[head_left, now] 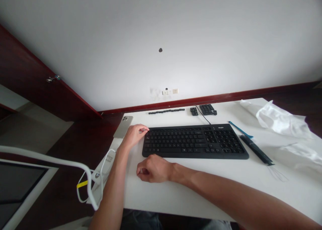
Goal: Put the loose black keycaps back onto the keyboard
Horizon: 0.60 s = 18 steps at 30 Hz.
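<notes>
A black keyboard [176, 150] lies flat on the white table, with some keycaps off in its number block and top row. My left hand [136, 135] is at its far left corner, thumb and forefinger pinched together by the top left key. Whatever is between those fingertips is too small to make out. In front of the keyboard's near left edge, my right hand [156, 169] rests with fingers curled closed. Its palm is hidden, so I cannot tell whether it holds anything. Loose keycaps stand in a row [166, 111] and in two blocks [206, 109] behind the keyboard.
A phone [123, 126] and a white power strip [108, 161] with a cable lie along the left edge. Right of the keyboard are a blue tool [240, 129], a dark brush-like tool with thin wires [255, 149], and crumpled white wrapping [276, 119]. The wall stands behind the white table [161, 199].
</notes>
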Each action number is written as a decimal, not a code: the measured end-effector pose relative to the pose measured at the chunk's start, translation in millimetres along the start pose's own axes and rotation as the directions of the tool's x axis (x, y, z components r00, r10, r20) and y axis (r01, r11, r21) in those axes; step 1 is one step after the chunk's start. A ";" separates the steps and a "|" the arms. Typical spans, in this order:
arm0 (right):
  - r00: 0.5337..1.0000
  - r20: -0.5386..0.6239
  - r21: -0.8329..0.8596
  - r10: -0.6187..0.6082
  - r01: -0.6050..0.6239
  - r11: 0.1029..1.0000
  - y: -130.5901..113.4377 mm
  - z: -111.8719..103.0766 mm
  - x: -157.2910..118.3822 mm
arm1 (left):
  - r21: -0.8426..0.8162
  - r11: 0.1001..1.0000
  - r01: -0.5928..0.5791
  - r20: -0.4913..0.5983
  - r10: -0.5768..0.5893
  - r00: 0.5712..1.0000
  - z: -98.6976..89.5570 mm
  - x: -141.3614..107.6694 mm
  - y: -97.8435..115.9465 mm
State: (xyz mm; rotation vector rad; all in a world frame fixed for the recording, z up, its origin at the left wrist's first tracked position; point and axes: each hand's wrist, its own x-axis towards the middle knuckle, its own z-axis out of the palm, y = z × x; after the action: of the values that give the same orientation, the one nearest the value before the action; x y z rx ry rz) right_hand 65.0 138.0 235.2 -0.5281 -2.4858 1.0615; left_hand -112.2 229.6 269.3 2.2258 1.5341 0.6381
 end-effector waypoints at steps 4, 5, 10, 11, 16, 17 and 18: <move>1.000 0.000 -0.002 0.000 0.000 1.000 -0.3 -0.4 -0.1 | -0.024 0.999 0.024 -0.014 -0.025 1.000 0.0 -0.2 0.9; 1.000 -0.002 -0.003 0.000 0.000 1.000 -0.5 -0.5 -0.2 | -0.029 0.999 0.033 -0.023 -0.033 0.999 0.1 -0.3 1.1; 1.000 -0.004 0.000 -0.003 0.003 1.000 -1.7 -1.5 -0.6 | -0.038 0.997 0.060 -0.037 -0.062 0.997 1.3 -0.6 -0.2; 1.000 -0.002 0.001 -0.002 0.002 1.000 -1.8 -1.7 -0.7 | -0.037 0.997 0.061 -0.035 -0.062 0.997 1.4 -0.5 -0.9; 1.000 -0.003 -0.003 -0.012 0.012 1.000 0.3 -0.9 -0.7 | -0.023 0.998 0.050 -0.027 -0.051 0.998 0.8 -0.4 -2.0; 1.000 -0.004 -0.005 -0.017 0.017 1.000 1.0 -0.5 -0.6 | -0.021 0.999 0.048 -0.023 -0.049 0.999 0.4 -0.4 -1.4; 1.000 -0.006 -0.005 -0.020 0.020 1.000 1.5 -0.1 -0.6 | -0.021 0.999 0.046 -0.018 -0.047 0.999 -0.1 -0.5 -0.7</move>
State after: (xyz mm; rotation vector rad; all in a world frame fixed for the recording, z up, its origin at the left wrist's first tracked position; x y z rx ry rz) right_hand 65.8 138.8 234.0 -0.5065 -2.4839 1.0455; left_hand -112.9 229.4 268.9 2.1682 1.5765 0.6599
